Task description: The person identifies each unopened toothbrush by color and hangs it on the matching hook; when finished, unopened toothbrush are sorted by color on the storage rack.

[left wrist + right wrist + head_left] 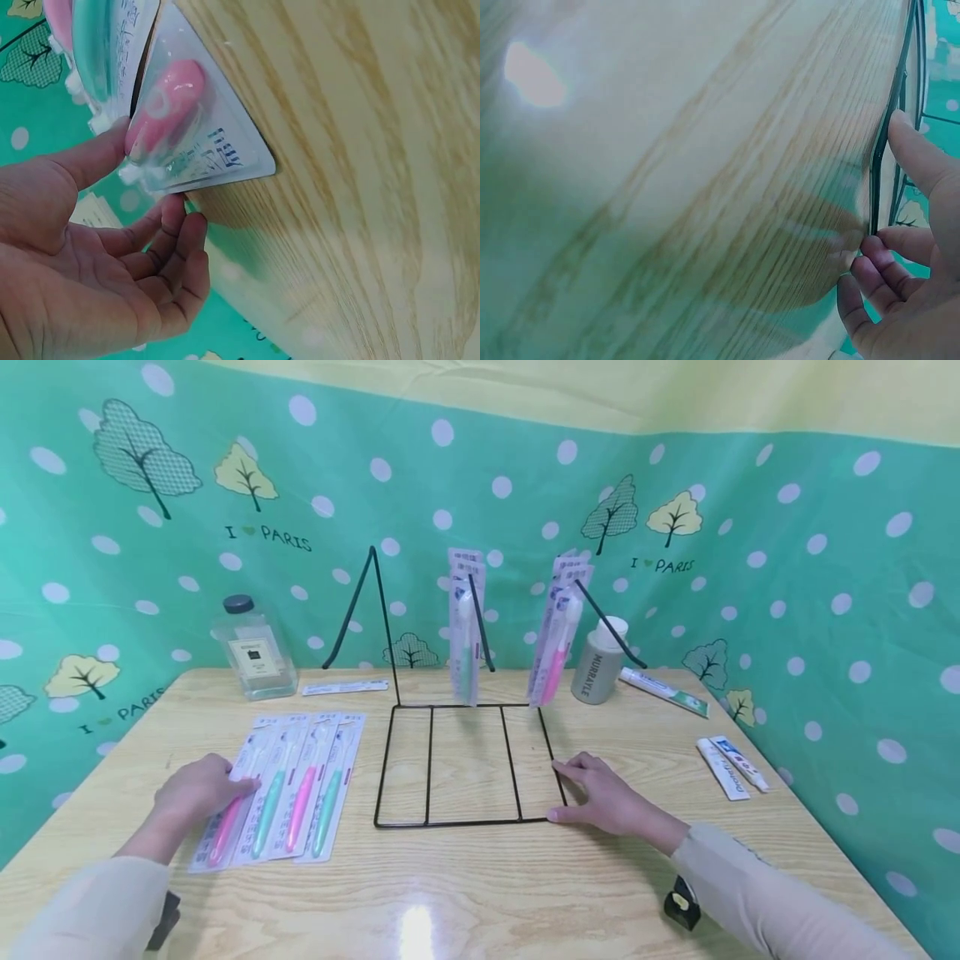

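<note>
My left hand (193,792) pinches the edge of the leftmost blister-packed toothbrush (223,833), a pink one, its thumb on the pack (169,112) and its fingertips at the edge. Beside it lie several packed toothbrushes (296,814), green and pink, in an overlapping row. At the front right corner of a black wire display rack (472,823), my right hand (600,793) holds the frame between thumb and fingers. Packed toothbrushes with green handles (466,635) hang on the rack's middle hook, and pink ones (557,635) on its right hook. Nothing hangs on the left hook.
A clear bottle (258,656) with a dark cap and a slim box (345,687) stand and lie at the back left. Behind the rack's right side is a grey bottle (597,664). Toothpaste tubes (663,692) (722,768) lie along the right. A patterned green cloth (480,502) hangs behind.
</note>
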`<state>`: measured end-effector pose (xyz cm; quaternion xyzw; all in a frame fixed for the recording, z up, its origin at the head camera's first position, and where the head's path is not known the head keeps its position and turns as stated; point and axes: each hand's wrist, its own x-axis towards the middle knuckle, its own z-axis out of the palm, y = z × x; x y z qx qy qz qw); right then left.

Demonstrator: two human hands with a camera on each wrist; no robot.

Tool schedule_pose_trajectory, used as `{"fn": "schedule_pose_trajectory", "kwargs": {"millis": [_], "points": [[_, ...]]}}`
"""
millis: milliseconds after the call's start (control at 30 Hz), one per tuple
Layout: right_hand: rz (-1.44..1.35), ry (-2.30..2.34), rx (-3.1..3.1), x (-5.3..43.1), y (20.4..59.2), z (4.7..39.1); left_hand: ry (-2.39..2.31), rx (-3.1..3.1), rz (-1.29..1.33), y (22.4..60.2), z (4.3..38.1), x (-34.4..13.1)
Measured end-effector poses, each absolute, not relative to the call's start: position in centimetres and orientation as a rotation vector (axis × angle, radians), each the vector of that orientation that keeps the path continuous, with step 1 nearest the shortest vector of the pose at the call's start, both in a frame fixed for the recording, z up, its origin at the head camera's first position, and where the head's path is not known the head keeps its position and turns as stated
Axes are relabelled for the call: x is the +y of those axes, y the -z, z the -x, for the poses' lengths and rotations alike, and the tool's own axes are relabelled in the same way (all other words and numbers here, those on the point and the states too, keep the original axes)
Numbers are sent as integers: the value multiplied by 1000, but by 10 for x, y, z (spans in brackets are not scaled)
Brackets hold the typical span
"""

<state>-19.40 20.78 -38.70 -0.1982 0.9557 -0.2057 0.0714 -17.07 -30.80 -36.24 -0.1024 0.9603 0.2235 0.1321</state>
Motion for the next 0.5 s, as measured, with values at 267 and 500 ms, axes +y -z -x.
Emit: {"fn": "schedule_pose_trajectory", "kwargs": {"millis": [267, 500], "points": [[600, 630, 2869, 208, 387, 194, -824, 2715, 338, 358, 170, -313], [581, 625, 2867, 209, 385, 194, -843, 2781, 336, 345, 171, -313]]}}
